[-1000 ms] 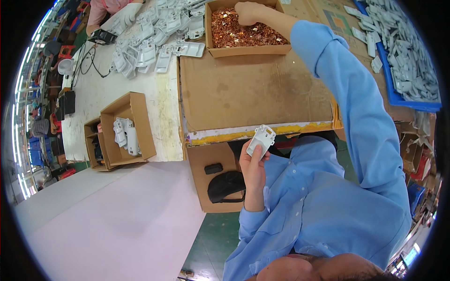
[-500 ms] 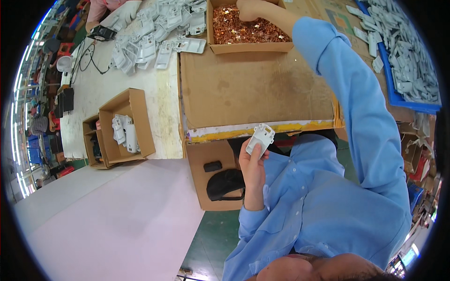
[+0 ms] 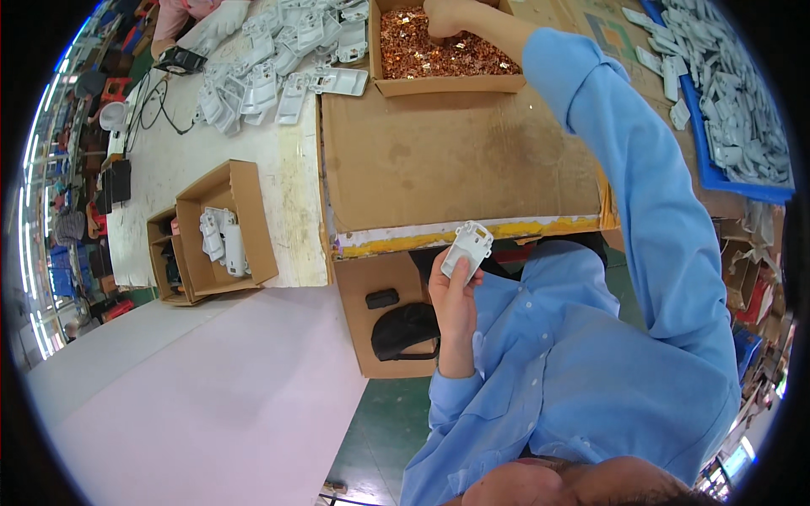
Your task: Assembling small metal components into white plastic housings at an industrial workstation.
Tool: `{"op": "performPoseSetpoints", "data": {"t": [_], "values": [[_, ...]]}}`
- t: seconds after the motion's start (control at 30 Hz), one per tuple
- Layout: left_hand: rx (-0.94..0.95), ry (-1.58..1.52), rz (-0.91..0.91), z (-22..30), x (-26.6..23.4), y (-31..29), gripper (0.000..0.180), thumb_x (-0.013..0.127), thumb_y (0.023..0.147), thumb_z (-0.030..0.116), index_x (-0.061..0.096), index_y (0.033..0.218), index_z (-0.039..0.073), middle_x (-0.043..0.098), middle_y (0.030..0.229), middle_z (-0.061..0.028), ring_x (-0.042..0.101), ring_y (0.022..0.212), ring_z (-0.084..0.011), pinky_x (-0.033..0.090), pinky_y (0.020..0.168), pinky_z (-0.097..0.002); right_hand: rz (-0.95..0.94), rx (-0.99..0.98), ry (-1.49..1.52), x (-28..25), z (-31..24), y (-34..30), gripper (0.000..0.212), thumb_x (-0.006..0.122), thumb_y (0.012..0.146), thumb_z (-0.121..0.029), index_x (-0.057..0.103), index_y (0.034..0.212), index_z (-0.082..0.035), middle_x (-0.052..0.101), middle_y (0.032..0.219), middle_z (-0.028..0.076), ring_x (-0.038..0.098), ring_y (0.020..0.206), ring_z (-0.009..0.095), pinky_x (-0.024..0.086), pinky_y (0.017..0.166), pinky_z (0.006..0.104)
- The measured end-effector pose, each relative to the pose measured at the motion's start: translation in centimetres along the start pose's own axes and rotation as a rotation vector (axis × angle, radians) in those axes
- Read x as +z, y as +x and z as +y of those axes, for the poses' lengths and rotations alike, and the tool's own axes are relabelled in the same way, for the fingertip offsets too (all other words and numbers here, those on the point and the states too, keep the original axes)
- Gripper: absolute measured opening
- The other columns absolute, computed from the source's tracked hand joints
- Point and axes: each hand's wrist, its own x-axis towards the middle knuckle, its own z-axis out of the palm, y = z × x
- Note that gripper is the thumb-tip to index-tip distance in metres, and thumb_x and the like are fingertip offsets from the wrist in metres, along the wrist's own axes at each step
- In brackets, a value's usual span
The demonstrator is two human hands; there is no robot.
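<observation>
My left hand point(image 3: 456, 291) is closed round a white plastic housing point(image 3: 469, 246), thumb on its inner face, just off the table's near edge. The housing has cut-outs at its upper end. My right arm stretches across to a cardboard box point(image 3: 456, 85) at the far side. In it lies a heap of small copper-coloured metal parts point(image 3: 422, 52). My right hand point(image 3: 445, 15) is down at these parts, its fingers drawn together. What they pinch, if anything, is hidden.
White plastic housings point(image 3: 295, 51) are heaped at the far left. A blue crate point(image 3: 747, 191) of pale parts stands at the right. Small cardboard boxes point(image 3: 263, 228) sit at the left. A co-worker's gloved hand point(image 3: 226, 18) shows beyond. A black bag point(image 3: 403, 331) lies below the table edge.
</observation>
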Motion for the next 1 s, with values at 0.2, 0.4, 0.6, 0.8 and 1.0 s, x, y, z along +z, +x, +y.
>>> {"op": "performPoseSetpoints", "data": {"t": [0.2,0.4,0.6,0.8,1.0], "values": [[0.008,0.007,0.007,0.3,0.4,0.0,0.028,0.059,0.095,0.014,0.054,0.119,0.002,0.065,0.097,-0.0063,0.059,0.073,-0.0102,0.046,0.063,-0.0232,0.244,-0.101,0.145,0.1,0.4,-2.2,0.035,0.066,0.07,-0.02,0.071,0.096,0.003,0.067,0.104,0.025,0.065,0.101,0.034,0.053,0.085,0.0431],[0.01,-0.034,-0.009,0.7,1.0,0.0,0.028,0.058,0.095,0.013,0.054,0.119,0.002,0.065,0.098,-0.0068,0.06,0.074,-0.0109,0.046,0.063,-0.0232,-0.123,-0.066,0.273,-4.4,1.0,-4.1,0.03,0.066,0.069,-0.024,0.072,0.083,0.002,0.069,0.084,0.023,0.069,0.081,0.032,0.055,0.071,0.0422],[0.072,0.037,-0.071,0.8,3.5,-0.3,0.034,0.061,0.091,0.007,0.05,0.123,0.001,0.065,0.103,-0.0095,0.064,0.083,-0.0155,0.052,0.072,-0.027,-0.105,-0.41,0.995,-2.2,4.9,-17.4,0.012,0.063,0.08,-0.014,0.059,0.076,-0.003,0.059,0.069,0.0,0.057,0.061,0.007,0.046,0.056,0.0237],[0.121,0.317,-0.301,0.8,8.3,-0.8,0.041,0.061,0.088,0.002,0.043,0.125,0.001,0.063,0.102,-0.0107,0.065,0.085,-0.0178,0.054,0.076,-0.0306,-0.131,-0.247,1.21,1.0,6.9,-32.1,0.006,0.065,0.082,-0.004,0.064,0.086,-0.001,0.063,0.078,0.001,0.06,0.075,0.007,0.05,0.07,0.0235],[0.173,0.522,-0.44,-1.3,11.1,-1.4,0.04,0.058,0.088,0.003,0.042,0.125,0.0,0.062,0.101,-0.0099,0.063,0.091,-0.0152,0.053,0.078,-0.0292,0.148,-0.346,0.984,2.0,7.9,-36.5,0.009,0.066,0.082,-0.003,0.065,0.09,0.001,0.065,0.081,0.009,0.064,0.075,0.018,0.051,0.068,0.0296]]}}
